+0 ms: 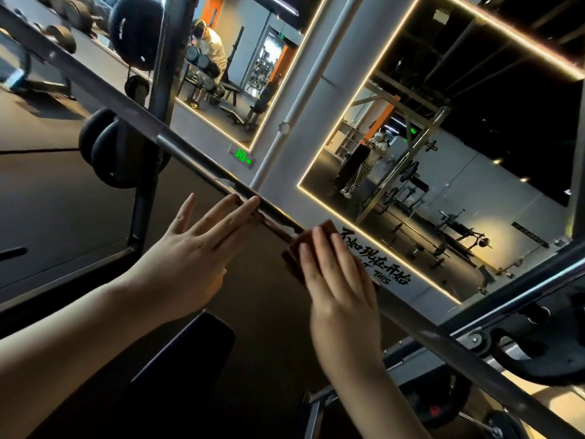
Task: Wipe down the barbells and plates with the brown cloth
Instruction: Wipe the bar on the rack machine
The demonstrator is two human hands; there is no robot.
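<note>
A long steel barbell (pixel 196 160) runs slantwise from the upper left to the lower right, resting in a rack. My right hand (pixel 338 280) holds the folded brown cloth (pixel 316 240) against the bar near its middle, fingers stretched over the cloth, which wraps the bar. My left hand (pixel 193 248) is just left of the cloth, fingers straight and spread, fingertips touching the bar. Two black plates (pixel 104 150) hang on the rack post at the left. Another black plate (pixel 538 359) sits on the bar's right end.
A dark rack upright (pixel 164 74) crosses behind the bar. A black bench pad (pixel 190 353) lies below my arms. Lit wall mirrors (pixel 443 185) and a grey pillar (pixel 304 99) stand behind. Dumbbells (pixel 63 36) line the upper left.
</note>
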